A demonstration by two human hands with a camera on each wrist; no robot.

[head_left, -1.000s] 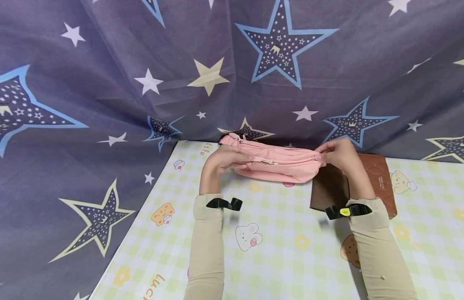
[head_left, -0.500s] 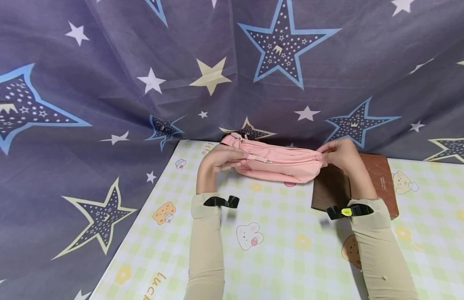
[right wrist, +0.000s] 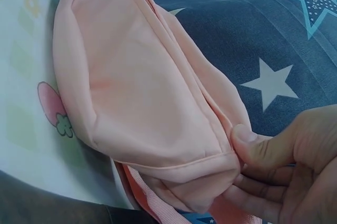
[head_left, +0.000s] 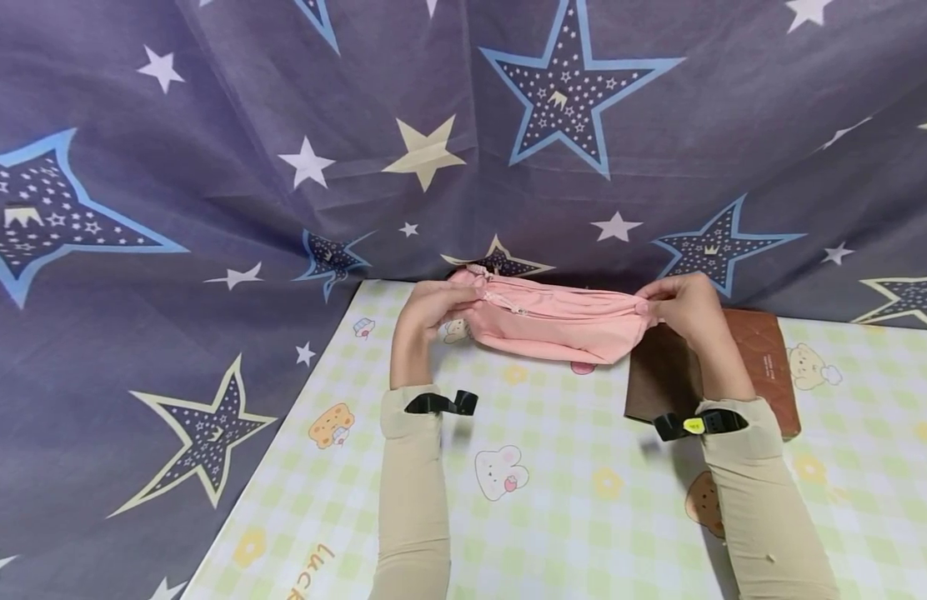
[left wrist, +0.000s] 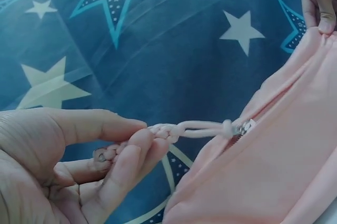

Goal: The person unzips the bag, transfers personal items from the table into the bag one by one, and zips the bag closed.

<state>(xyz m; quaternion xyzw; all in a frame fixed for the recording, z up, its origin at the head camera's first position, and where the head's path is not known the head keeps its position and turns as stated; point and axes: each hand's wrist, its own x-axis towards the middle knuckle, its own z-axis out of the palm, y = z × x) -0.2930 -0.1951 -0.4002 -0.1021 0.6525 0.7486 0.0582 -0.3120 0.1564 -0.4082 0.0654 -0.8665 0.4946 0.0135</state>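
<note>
A pink fabric bag (head_left: 568, 333) with a zip along its front sits at the back of the table, against the hanging cloth. My left hand (head_left: 429, 312) is at the bag's left end. In the left wrist view its thumb and fingers pinch a braided cord zip pull (left wrist: 164, 131), drawn taut from the metal slider (left wrist: 245, 127). My right hand (head_left: 688, 307) pinches the bag's right end corner between thumb and fingers, as the right wrist view (right wrist: 237, 166) confirms. A pink strap (right wrist: 150, 195) shows beneath that end.
A brown leather-look booklet or wallet (head_left: 764, 358), with a quilted cover and a darker part, lies under my right wrist. A star-printed dark cloth (head_left: 343, 100) hangs behind. The table wears a green checked cloth (head_left: 568, 533).
My left hand has drawn the zip pull leftward, and the slider has travelled left along the bag's front zip. The right hand keeps its grip on the right end.
</note>
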